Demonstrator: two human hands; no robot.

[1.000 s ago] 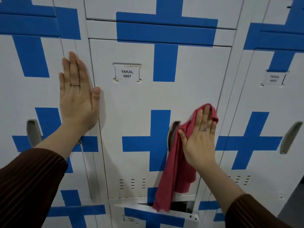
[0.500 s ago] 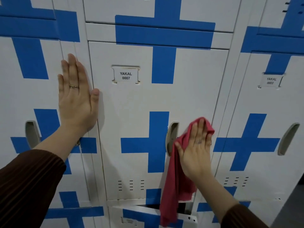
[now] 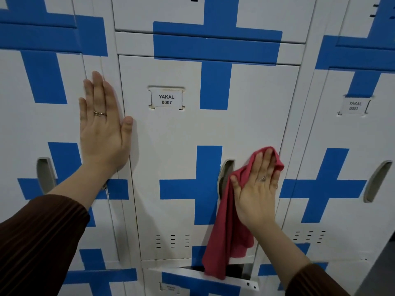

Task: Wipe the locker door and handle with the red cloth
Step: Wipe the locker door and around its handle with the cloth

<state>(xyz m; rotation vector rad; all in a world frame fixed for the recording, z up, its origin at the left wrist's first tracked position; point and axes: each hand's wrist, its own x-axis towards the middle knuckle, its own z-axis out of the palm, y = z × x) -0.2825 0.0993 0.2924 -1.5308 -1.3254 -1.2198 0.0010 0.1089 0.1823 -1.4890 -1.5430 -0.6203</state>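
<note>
The white locker door (image 3: 171, 157) labelled YAKAL 0007 fills the middle, painted with blue crosses. Its recessed handle (image 3: 224, 174) sits at the door's right side, partly covered by the red cloth (image 3: 228, 227). My right hand (image 3: 258, 189) presses the cloth flat against the door just right of the handle, fingers straight; most of the cloth hangs down below the hand. My left hand (image 3: 102, 127) rests flat with straight fingers on the frame strip left of the door.
Neighbouring lockers stand on both sides, each with a recessed handle: the left one (image 3: 44, 176) and the right one (image 3: 377, 182). Below, a lower locker door (image 3: 192, 278) is tilted ajar, showing a dark gap. A second label (image 3: 353, 105) is on the right locker.
My right hand slid down the door with the cloth over the first half second, then stayed about level. My left hand kept its place.
</note>
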